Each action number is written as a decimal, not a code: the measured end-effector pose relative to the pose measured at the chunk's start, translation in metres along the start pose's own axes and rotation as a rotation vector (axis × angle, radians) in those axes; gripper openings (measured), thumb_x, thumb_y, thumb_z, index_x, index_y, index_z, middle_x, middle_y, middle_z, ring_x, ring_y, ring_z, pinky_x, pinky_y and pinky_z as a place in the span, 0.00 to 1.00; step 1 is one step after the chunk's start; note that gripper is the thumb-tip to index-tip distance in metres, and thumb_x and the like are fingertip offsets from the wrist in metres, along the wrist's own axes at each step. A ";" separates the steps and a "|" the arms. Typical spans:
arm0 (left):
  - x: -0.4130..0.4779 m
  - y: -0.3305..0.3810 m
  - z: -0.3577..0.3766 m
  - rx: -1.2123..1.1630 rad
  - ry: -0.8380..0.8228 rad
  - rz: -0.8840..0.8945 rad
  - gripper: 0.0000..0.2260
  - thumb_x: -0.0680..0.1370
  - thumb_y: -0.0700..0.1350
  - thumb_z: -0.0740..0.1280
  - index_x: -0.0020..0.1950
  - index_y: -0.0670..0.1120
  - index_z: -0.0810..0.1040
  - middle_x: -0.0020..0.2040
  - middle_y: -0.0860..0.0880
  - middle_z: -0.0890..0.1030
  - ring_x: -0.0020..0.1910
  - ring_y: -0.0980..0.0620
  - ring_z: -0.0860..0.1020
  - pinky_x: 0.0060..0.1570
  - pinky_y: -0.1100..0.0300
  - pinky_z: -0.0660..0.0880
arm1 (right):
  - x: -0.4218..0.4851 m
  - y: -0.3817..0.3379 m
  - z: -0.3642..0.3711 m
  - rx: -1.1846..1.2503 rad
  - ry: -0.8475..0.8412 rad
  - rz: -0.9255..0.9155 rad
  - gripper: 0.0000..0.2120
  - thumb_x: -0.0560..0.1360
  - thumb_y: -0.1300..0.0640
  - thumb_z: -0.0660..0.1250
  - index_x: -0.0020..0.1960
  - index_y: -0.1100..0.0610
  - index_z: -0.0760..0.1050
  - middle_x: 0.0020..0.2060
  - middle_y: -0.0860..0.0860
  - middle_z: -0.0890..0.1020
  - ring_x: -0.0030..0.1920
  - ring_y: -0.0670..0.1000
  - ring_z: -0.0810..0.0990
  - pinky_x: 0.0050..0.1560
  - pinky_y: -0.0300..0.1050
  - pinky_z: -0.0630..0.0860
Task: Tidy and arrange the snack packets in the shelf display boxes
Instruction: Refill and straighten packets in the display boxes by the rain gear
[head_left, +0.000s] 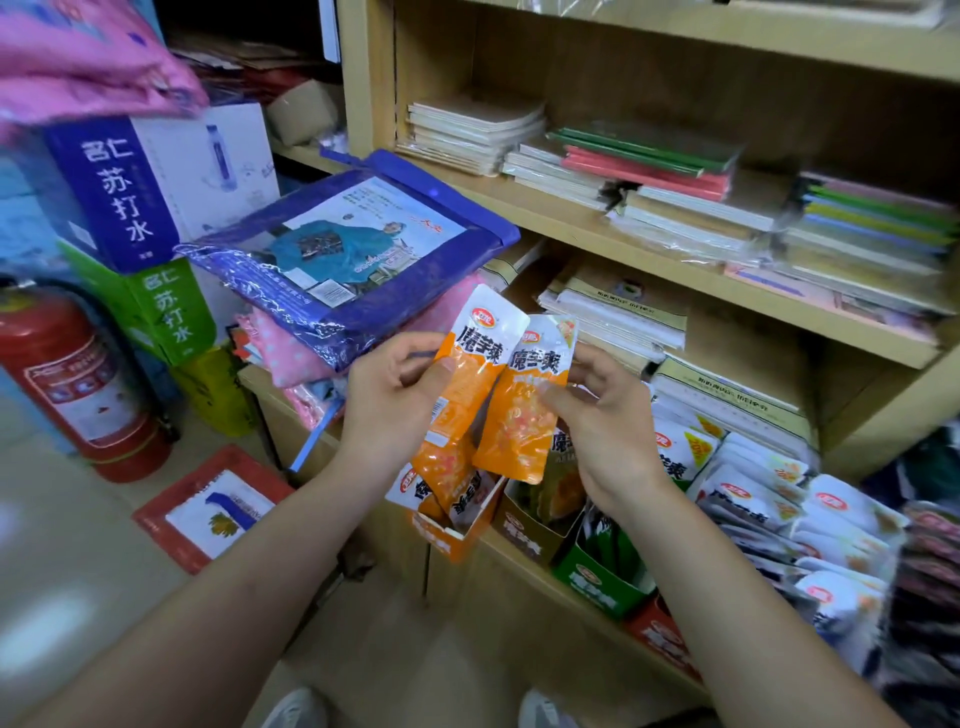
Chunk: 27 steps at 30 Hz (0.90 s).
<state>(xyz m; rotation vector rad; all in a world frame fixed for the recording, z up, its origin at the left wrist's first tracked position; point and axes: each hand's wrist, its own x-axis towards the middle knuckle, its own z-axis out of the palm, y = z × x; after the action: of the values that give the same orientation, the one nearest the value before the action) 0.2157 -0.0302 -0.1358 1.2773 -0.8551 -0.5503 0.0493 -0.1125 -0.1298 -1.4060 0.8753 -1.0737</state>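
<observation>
The one view came from a camera worn on the person's head, aimed forward and down. Its wide angle bowed the shelf (623, 249) boards toward the corners. Both forearms entered from the bottom edge, and the left hand (387, 400) and right hand (608, 421), each holding one of the packets (470, 374), sat near the centre, close to the lens. The shelf ran obliquely across the right and top. The floor (67, 545) lay lower left, with shoes (296, 709) at the bottom edge.
</observation>
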 end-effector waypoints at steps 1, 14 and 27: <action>0.000 0.000 -0.001 0.007 0.019 0.010 0.09 0.81 0.37 0.68 0.53 0.51 0.81 0.43 0.56 0.87 0.43 0.56 0.86 0.40 0.61 0.82 | 0.000 0.000 -0.001 0.016 0.012 0.000 0.15 0.76 0.70 0.70 0.59 0.56 0.80 0.50 0.53 0.85 0.52 0.58 0.83 0.50 0.54 0.82; -0.011 -0.001 0.004 0.320 -0.295 0.263 0.12 0.79 0.43 0.72 0.62 0.52 0.84 0.56 0.59 0.83 0.57 0.58 0.80 0.53 0.63 0.78 | -0.006 -0.010 0.005 0.283 -0.163 0.093 0.07 0.78 0.65 0.68 0.55 0.58 0.77 0.45 0.52 0.85 0.45 0.50 0.84 0.45 0.48 0.82; 0.011 -0.006 -0.029 0.780 -0.207 0.210 0.30 0.68 0.55 0.74 0.70 0.53 0.76 0.59 0.55 0.79 0.57 0.55 0.78 0.55 0.57 0.76 | 0.019 -0.020 -0.001 -0.073 0.121 -0.326 0.10 0.77 0.64 0.72 0.50 0.49 0.79 0.46 0.44 0.85 0.50 0.46 0.85 0.47 0.47 0.82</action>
<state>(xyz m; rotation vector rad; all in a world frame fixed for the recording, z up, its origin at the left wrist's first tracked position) 0.2460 -0.0225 -0.1409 1.8166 -1.4413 -0.1704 0.0529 -0.1286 -0.1075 -1.5946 0.7943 -1.3966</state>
